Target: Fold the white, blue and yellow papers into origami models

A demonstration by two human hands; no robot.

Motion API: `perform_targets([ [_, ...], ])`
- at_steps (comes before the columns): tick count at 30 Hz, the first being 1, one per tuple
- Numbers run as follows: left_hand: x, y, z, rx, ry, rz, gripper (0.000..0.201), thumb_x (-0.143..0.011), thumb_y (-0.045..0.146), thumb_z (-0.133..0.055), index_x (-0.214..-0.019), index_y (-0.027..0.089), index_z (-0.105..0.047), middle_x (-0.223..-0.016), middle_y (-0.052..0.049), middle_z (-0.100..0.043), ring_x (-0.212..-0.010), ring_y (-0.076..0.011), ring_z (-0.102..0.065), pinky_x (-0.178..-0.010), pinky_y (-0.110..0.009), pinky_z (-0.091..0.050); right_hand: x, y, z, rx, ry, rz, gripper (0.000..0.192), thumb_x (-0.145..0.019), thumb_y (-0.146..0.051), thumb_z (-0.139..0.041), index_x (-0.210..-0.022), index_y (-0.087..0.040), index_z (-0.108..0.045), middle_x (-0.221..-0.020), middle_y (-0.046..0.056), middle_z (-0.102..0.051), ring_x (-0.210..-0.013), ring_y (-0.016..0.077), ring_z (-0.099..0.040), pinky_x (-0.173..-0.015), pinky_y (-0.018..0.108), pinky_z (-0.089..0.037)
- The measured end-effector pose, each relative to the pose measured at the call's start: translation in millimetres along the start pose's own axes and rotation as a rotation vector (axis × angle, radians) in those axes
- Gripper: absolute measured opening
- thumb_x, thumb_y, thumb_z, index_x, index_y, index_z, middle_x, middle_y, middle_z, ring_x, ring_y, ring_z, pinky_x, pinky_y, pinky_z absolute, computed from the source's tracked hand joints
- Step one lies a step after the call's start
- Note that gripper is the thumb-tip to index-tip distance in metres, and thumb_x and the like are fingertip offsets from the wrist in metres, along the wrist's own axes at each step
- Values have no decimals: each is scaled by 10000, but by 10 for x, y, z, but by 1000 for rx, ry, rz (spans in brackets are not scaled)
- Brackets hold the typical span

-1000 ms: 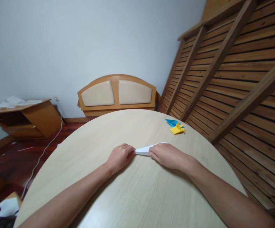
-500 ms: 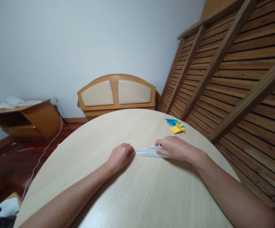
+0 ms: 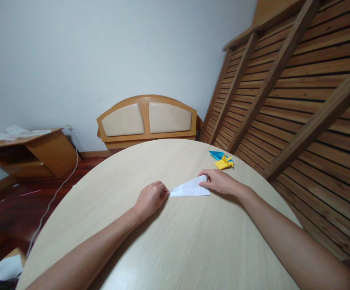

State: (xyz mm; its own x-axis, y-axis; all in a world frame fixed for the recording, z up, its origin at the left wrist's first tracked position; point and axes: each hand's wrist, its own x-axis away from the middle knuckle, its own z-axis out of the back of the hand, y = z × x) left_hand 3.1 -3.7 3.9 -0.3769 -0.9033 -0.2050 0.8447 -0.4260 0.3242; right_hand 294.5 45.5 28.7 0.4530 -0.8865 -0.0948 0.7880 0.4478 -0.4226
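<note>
A folded white sheet of paper (image 3: 187, 189) lies on the round pale wooden table (image 3: 175, 241), its shape a long triangle narrowing to the left. The narrow tip is pinched between the fingers of my left hand (image 3: 152, 198). At the wide end, my right hand (image 3: 220, 182) grips the upper corner between thumb and fingers. Beyond the right hand sit a yellow origami bird (image 3: 223, 162) and a blue folded paper piece (image 3: 216, 154), the yellow one partly in front of the blue.
A headboard (image 3: 147, 137) with two cream panels stands behind the table. Leaning slatted wood (image 3: 308, 108) rises along the right. At left are a low wooden cabinet (image 3: 57, 153) with papers on top and a pale cable (image 3: 55, 191) across the dark red floor.
The right hand has shifted slightly up and away, and the paper's wide end now shows broader and flatter. The left hand still pinches the tip.
</note>
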Motion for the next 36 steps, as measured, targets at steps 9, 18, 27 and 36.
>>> perform_targets([
  [9,-14,-88,37,8,50,18,146,-877,280,-635,-795,168,-681,-938,-91,-668,-878,-220,-596,-801,-350,-473,-6,31,-35,62,-54,45,432,-802,-441,-676,-1111,-139,-662,-1137,132,-630,-1082,272,-560,-952,357,-412],
  [18,-8,-150,-9,64,52,-14,146,-884,273,-639,-807,163,-695,-1032,-111,-653,-971,-237,-583,-875,-374,-478,53,3,12,9,-126,-25,392,-670,-446,-765,-911,-172,-623,-1010,80,-627,-940,232,-580,-767,288,-441],
  [27,10,-112,-24,58,87,-57,92,-904,235,-605,-930,162,-653,-935,-80,-671,-879,-211,-592,-808,-345,-477,57,-116,51,-218,-137,62,169,-769,-300,-649,-855,-164,-597,-871,38,-651,-801,192,-579,-679,268,-405],
  [36,5,-80,-11,56,137,-51,236,-961,309,-528,-884,179,-709,-793,-47,-700,-736,-175,-615,-693,-285,-457,41,-184,112,-185,40,178,69,-839,-239,-586,-795,-186,-593,-829,34,-656,-791,183,-581,-713,280,-414],
])
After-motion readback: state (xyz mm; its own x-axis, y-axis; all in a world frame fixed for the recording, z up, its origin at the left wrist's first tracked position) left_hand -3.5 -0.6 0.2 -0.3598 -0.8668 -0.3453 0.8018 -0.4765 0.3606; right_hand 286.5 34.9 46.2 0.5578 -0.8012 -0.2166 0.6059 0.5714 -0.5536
